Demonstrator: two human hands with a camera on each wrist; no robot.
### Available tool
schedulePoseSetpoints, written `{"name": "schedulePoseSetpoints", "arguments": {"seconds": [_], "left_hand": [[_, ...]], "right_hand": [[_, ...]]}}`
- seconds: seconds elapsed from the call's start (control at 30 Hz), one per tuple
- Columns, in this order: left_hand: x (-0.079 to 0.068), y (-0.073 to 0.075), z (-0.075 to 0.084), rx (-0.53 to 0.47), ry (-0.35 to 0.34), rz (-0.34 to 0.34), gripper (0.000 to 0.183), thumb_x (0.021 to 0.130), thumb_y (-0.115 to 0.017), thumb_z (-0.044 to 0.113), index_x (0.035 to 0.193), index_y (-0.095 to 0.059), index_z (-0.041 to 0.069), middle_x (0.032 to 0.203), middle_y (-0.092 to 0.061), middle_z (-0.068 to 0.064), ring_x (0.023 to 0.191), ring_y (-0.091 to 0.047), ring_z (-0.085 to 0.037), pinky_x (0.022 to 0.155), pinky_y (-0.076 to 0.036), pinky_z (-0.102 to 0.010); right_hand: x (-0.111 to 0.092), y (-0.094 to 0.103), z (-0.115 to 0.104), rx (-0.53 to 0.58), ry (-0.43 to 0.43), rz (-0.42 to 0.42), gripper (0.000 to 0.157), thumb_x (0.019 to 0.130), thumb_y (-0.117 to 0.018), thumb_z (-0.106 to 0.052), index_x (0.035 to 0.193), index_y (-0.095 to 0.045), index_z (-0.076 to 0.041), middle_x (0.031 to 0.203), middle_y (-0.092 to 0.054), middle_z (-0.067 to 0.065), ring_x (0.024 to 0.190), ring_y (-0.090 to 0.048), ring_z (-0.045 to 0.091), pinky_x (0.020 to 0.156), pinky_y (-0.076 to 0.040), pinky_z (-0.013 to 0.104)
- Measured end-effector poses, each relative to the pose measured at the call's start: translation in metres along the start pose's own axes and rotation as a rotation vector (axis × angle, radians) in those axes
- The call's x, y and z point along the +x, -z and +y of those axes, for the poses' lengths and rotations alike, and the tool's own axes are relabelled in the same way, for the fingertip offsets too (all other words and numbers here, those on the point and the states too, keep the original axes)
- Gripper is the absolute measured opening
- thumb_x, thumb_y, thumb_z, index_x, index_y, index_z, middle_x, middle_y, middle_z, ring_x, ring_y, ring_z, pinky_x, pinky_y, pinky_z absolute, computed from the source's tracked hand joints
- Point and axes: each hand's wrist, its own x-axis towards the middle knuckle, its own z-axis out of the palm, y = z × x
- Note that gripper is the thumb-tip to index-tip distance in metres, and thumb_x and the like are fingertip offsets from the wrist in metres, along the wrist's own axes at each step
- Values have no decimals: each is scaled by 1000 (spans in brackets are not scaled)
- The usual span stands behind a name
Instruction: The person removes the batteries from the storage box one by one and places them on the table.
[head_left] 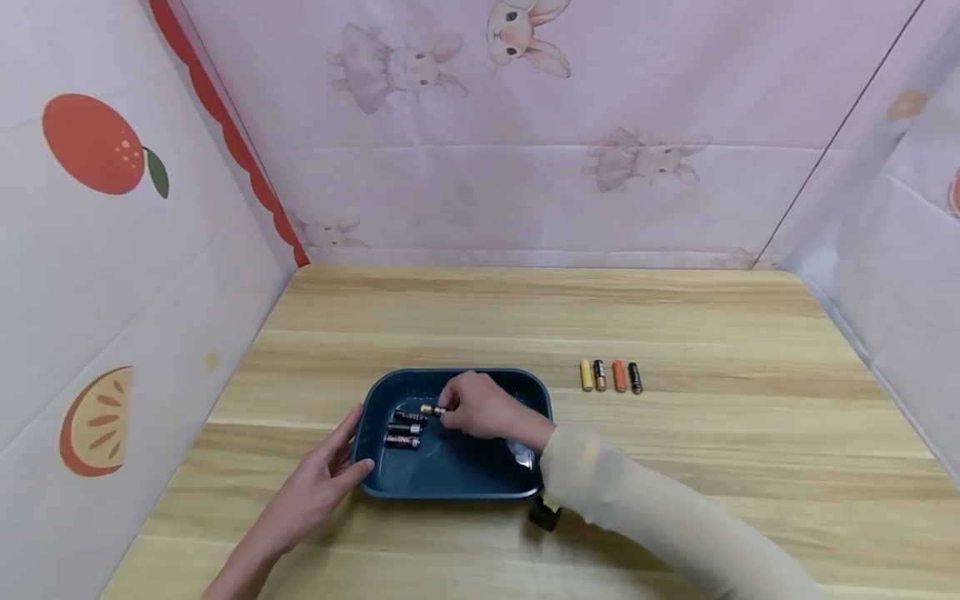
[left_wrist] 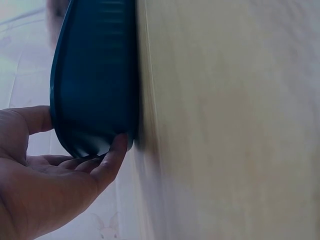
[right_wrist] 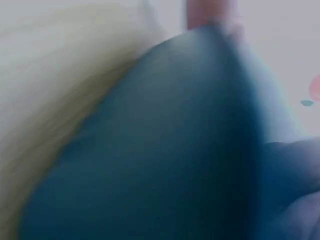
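A dark blue tray (head_left: 450, 477) stands on the table, with my left hand (head_left: 318, 483) holding its left end. The left wrist view shows the thumb at the tray's rim and the other fingers (left_wrist: 114, 160) against the outer wall. Over the inside of the tray, my right hand (head_left: 483, 407) pinches a battery with a gold end (head_left: 427, 409) between thumb and fingertips. Just below it, a black battery (head_left: 408, 416), a dark one with a silver end (head_left: 405, 429) and a dark red one (head_left: 402, 442) lie side by side on the tray floor. The right wrist view is blurred.
Right of the tray, several batteries stand in a row: a yellow one (head_left: 586, 376), a black-and-gold one (head_left: 599, 375), an orange one (head_left: 618, 376) and a black one (head_left: 635, 378). A small black block (head_left: 544, 513) is under the right sleeve. Printed cloth walls enclose the table.
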Motion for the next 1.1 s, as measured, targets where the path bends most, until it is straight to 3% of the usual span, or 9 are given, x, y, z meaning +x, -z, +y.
{"name": "schedulePoseSetpoints", "arguments": {"seconds": [0.07, 0.17, 0.23, 0.33, 0.47, 0.63, 0.87, 1.1], "left_hand": [[1, 0, 0, 4, -12, 2, 76, 104, -59, 4, 166, -15, 6, 170, -11, -20, 150, -28, -39, 113, -34, -39], [1, 0, 2, 13, -5, -1, 76, 105, -59, 4, 166, -14, 6, 170, -11, -20, 150, -28, -40, 113, -34, -39], [2, 0, 3, 19, 9, 1, 76, 105, -59, 4, 166, -14, 7, 171, -11, -19, 151, -27, -39, 113, -34, -39], [3, -1, 3, 20, 18, -4, 76, 105, -58, 5, 166, -13, 8, 171, -9, -18, 152, -25, -40, 113, -33, -38], [4, 0, 4, 24, 31, -7, 76, 106, -58, 6, 166, -13, 9, 172, -9, -17, 153, -23, -40, 114, -32, -39], [5, 0, 5, 26, 46, -13, 76, 106, -57, 6, 167, -12, 9, 172, -7, -17, 153, -20, -41, 114, -30, -40], [6, 0, 4, 25, 62, -19, 77, 106, -58, 6, 167, -11, 10, 172, -6, -17, 154, -17, -41, 114, -29, -40], [5, 0, 4, 23, 55, -21, 77, 106, -57, 5, 167, -11, 10, 172, -5, -17, 154, -18, -41, 114, -30, -39]], "right_hand": [[-4, 12, -4, 126, 26, -9, 4, 97, -69, -4, 100, -72, -3, 83, -68, 7, 65, -66, 19, 65, -59, 30], [-13, 32, -9, 306, 74, -22, 21, 99, -67, -3, 119, -69, 4, 97, -71, 19, 74, -71, 26, 78, -63, 45], [-21, 46, -10, 385, 98, -18, 28, 100, -66, -4, 127, -67, 6, 97, -70, 19, 75, -70, 25, 83, -62, 49], [-33, 67, -8, 473, 106, 7, 35, 100, -66, -4, 134, -63, 7, 97, -70, 15, 77, -68, 20, 87, -60, 53], [-50, 93, -2, 561, 95, 55, 36, 101, -64, -4, 134, -60, 10, 98, -68, 14, 80, -65, 20, 88, -60, 45], [-69, 115, 4, 588, 75, 144, 33, 101, -63, -4, 131, -61, 9, 97, -66, 15, 79, -64, 19, 79, -60, 30], [-89, 133, 14, 584, 1, 253, 24, 105, -62, -14, 120, -64, 5, 97, -65, 16, 78, -61, 18, 76, -57, 28], [-111, 145, 39, 600, -16, 297, 26, 108, -56, -15, 124, -57, 6, 104, -62, 14, 85, -65, 17, 75, -60, 27]]}}
